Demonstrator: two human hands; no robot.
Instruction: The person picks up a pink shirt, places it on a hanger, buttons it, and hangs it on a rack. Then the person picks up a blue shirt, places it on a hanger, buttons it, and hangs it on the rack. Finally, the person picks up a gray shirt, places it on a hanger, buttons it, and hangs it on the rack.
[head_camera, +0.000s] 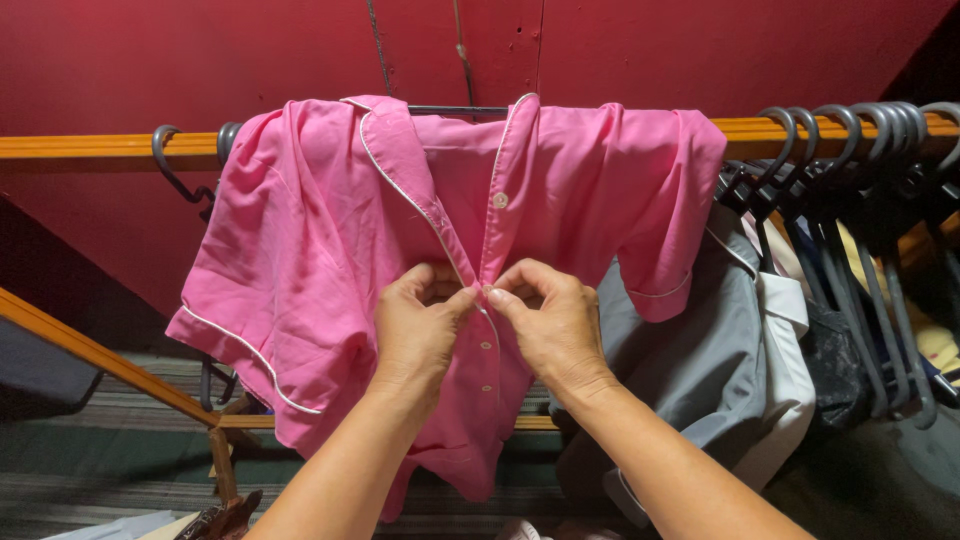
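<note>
A pink short-sleeved shirt (310, 250) with white piping hangs on a hanger from an orange wooden rail (80, 146). My left hand (418, 325) pinches the left edge of the shirt's front opening. Opposite it, my right hand (550, 320) pinches the right edge, which carries white buttons (500, 200). The fingertips of both hands meet at the placket, around one button that they mostly hide. Further small buttons show below my hands.
Several dark hangers (850, 130) crowd the rail at the right. Grey and white garments (740, 370) hang just behind the pink shirt. A dark red wall (200, 60) stands behind, and a lower wooden rail (90, 355) slants at the left.
</note>
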